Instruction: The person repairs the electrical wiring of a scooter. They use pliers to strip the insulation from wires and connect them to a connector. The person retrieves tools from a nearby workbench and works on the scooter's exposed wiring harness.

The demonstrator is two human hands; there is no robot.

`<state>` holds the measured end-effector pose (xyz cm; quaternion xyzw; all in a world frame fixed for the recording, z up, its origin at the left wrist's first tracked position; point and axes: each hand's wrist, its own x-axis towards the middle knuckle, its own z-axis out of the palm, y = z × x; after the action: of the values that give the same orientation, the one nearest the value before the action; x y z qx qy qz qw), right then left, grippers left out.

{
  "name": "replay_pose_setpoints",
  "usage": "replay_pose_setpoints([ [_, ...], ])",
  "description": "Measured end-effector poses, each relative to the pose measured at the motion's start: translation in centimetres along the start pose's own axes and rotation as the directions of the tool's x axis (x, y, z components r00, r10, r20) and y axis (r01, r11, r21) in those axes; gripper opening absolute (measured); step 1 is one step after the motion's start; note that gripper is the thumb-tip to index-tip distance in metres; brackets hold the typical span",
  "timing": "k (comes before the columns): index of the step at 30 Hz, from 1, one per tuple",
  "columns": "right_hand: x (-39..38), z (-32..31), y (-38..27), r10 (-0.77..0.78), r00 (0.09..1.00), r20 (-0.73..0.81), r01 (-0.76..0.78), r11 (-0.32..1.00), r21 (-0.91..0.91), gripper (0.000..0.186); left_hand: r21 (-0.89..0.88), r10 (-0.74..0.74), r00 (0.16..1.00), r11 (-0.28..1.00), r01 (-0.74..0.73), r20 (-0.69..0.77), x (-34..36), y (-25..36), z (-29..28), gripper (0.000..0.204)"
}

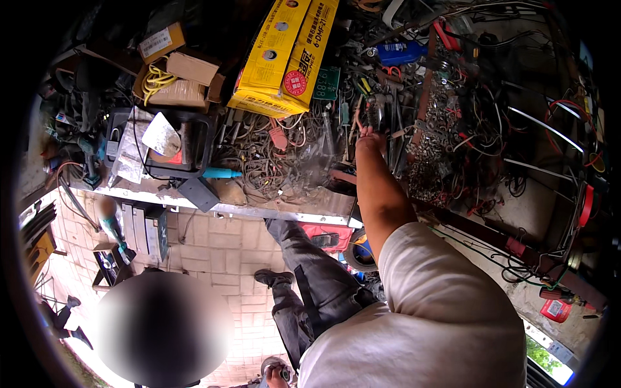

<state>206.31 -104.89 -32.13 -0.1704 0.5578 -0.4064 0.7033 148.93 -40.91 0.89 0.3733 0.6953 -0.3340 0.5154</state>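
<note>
1. Well, at the left of the bench, a cardboard box (171,90) holds a coiled yellow cable (157,83).
2. At the lower edge, a partly cut-off hand (276,376) curls near something small; I cannot tell what it grips, or whether it is the person's left.
3. A yellow box (278,55) lies across the bench clutter.
4. The right hand (370,134) reaches among metal tools, fingers drawn together; a slim reddish tool (358,113) lies just beyond them, grip unclear.
5. Further right spread small metal parts (427,152).
</note>
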Motion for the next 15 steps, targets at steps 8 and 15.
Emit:
replay_pose_setpoints([
  [8,-11.1,7.1,-2.1,0.101,0.992,-0.08,-0.105,0.993,-0.053,0.027,0.048,0.191,0.981,0.98,-0.193,0.033,-0.4,1.6,-0.2,0.024],
  [15,-29.1,-1.8,1.3,0.537,0.835,0.118,-0.421,0.762,-0.492,0.019,0.257,0.474,0.849,0.812,-0.524,0.233,-5.6,21.2,17.9,0.044],
])
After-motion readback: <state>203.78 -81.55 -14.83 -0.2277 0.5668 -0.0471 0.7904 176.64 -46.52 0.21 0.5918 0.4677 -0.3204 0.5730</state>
